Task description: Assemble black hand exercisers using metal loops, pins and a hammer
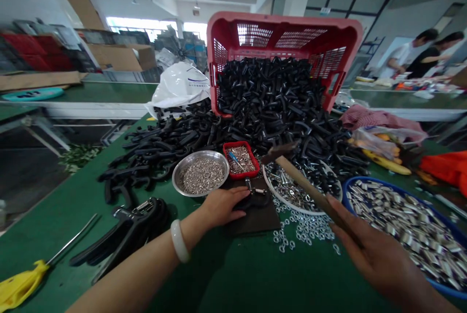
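Green and crowded, the counter (215, 274) stretched across the view I watched from afar. I saw the right hand (383, 259) wrapped around a hammer (306, 185) with a pale wooden handle and a dark, brownish head. The left hand (222, 206) lay with its fingers stretched over a black part (256, 200); I couldn't tell whether they gripped it. Smooth and curved, that part rested on a dark plate (251, 225) and bore a shiny coil spring (260, 190).

From the hand, the hammer's long axis slanted up and leftward, head at the far end. What showed of the black part ran roughly left to right.

Just beyond sat a metal bowl (175, 177) and a red tray (246, 175); farther out, a red crate (288, 20) held heaped black pieces (270, 89).
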Demonstrator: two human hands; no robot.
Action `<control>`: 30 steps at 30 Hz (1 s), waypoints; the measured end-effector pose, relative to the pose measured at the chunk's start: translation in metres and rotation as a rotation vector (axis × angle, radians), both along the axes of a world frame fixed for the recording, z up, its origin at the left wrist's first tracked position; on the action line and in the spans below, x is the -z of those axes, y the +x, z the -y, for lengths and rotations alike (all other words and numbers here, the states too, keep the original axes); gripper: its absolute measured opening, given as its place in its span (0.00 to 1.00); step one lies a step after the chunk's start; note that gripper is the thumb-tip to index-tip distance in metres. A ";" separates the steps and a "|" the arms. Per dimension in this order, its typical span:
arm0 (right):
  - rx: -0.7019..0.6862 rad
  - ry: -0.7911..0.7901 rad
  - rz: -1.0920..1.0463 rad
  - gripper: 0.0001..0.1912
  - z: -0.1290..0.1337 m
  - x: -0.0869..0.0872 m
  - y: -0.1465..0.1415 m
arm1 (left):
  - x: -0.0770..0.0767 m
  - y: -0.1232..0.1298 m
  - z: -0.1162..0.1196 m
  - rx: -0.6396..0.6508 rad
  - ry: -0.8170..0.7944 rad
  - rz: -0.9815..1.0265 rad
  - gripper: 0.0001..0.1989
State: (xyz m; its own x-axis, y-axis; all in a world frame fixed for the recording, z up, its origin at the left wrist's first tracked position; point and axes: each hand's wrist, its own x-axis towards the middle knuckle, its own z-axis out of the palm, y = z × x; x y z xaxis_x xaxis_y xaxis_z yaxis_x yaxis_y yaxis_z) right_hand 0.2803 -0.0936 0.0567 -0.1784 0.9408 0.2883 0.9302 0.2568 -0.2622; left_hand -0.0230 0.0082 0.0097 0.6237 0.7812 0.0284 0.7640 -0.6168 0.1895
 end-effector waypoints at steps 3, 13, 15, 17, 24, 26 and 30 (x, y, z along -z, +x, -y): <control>0.001 0.044 -0.028 0.30 0.006 0.010 -0.009 | 0.007 -0.004 0.002 -0.165 0.015 0.042 0.35; -0.072 -0.095 0.033 0.29 -0.005 0.012 -0.018 | 0.005 -0.006 -0.002 -0.163 -0.021 0.027 0.32; -0.072 -0.164 0.069 0.28 -0.007 0.014 -0.019 | 0.005 -0.005 -0.002 -0.175 -0.026 0.012 0.32; -0.093 -0.221 0.096 0.26 -0.009 0.015 -0.018 | 0.006 -0.004 -0.001 -0.183 -0.033 -0.005 0.32; -0.062 -0.174 0.078 0.27 0.002 0.023 -0.021 | 0.004 -0.002 -0.002 -0.188 -0.015 0.016 0.33; -0.093 -0.244 0.063 0.27 0.002 0.028 -0.020 | 0.000 0.002 -0.002 -0.194 -0.019 0.002 0.32; -0.061 -0.248 -0.126 0.25 -0.007 0.032 -0.006 | -0.007 0.001 0.016 -0.238 -0.039 -0.026 0.31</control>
